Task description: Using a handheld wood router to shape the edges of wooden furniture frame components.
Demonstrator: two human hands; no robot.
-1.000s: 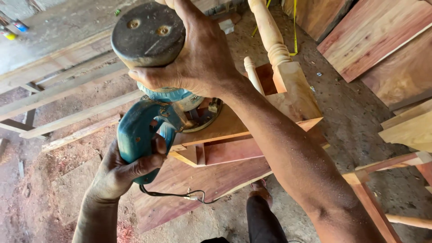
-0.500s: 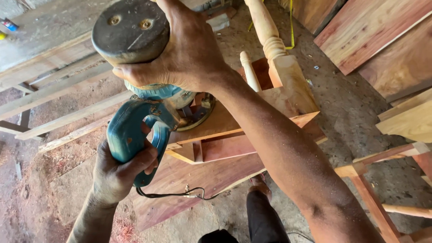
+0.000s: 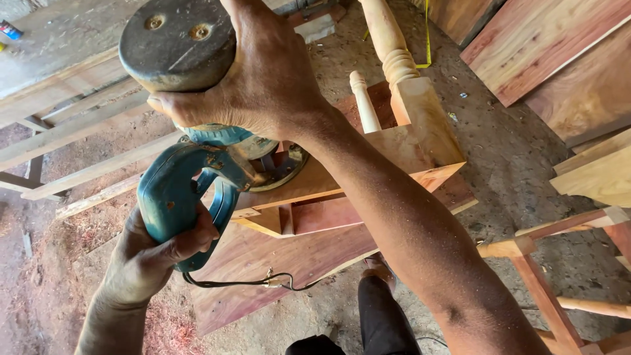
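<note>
Far left, bare planks (image 3: 72,141) lay across the dusty floor (image 3: 526,151), and red sawdust (image 3: 66,243) was heaped below them. The left hand (image 3: 154,253) was wrapped tight round the rear grip of the teal power tool (image 3: 190,190), fingers closed under the handle. Its black cord (image 3: 250,283) looped loose beneath, hanging near the front edge of the reddish board (image 3: 282,256). Above, the right hand (image 3: 256,72) was clamped over the tool's round dark top knob (image 3: 177,43), pressing down. The tool's base sat on the pale wooden workpiece (image 3: 368,164), near its left end, with little wood left beyond it on that side.

Risks, as I read them: that slack cord could have snagged on a board corner or drifted toward the cutter. The base rode close to the edge, so it could have tipped off and gouged the wood. The workpiece showed no clamp that I could see, so it might have shifted under pressure.

To the right, a turned leg (image 3: 394,52) and a thin spindle (image 3: 363,102) stood up from the piece, blocking travel that way. The person's foot (image 3: 381,269) was just below the overhanging board. Further right, a wooden frame (image 3: 545,276) and stacked slabs (image 3: 559,52) crowded the floor, leaving only a narrow strip between.
</note>
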